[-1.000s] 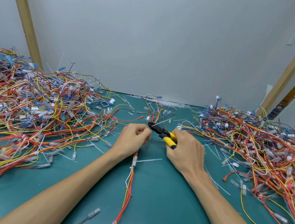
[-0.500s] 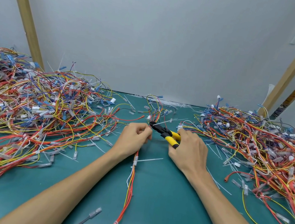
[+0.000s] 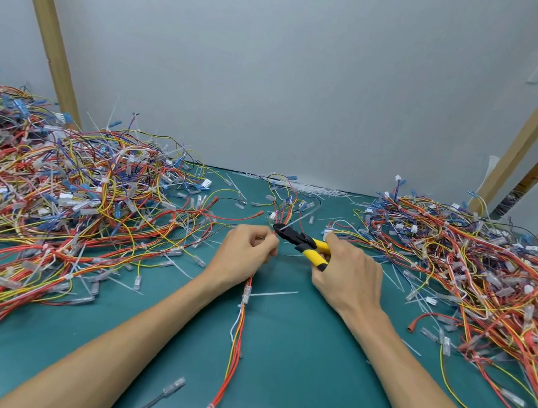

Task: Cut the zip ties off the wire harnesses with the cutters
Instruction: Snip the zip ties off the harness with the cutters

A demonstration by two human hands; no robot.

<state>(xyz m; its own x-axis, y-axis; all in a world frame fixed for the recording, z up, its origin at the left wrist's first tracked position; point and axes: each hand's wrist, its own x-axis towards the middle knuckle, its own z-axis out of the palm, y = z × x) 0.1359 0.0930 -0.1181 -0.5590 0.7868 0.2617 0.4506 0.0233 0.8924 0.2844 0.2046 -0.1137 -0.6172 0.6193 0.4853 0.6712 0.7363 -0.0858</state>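
A red, orange and yellow wire harness [image 3: 236,337] runs down the middle of the green table [image 3: 305,375] toward me. My left hand [image 3: 244,254] grips it near its far end, fingers curled round the bundle. My right hand [image 3: 349,277] holds the yellow-handled cutters [image 3: 303,243]; their black jaws point left and meet the wires just beyond my left fingers. A white zip tie [image 3: 245,295] with a long tail sits on the harness just behind my left wrist. Another white tie [image 3: 210,407] is on the bundle near the bottom edge.
A big heap of tangled harnesses [image 3: 52,208] fills the left side, and a second heap [image 3: 475,274] fills the right. Cut white tie scraps [image 3: 301,187] lie along the grey back wall. A loose black wire with a clear terminal [image 3: 165,393] lies near my left forearm.
Both hands and the cutters stay at nearly the same spot on the harness. The view has shifted only slightly.
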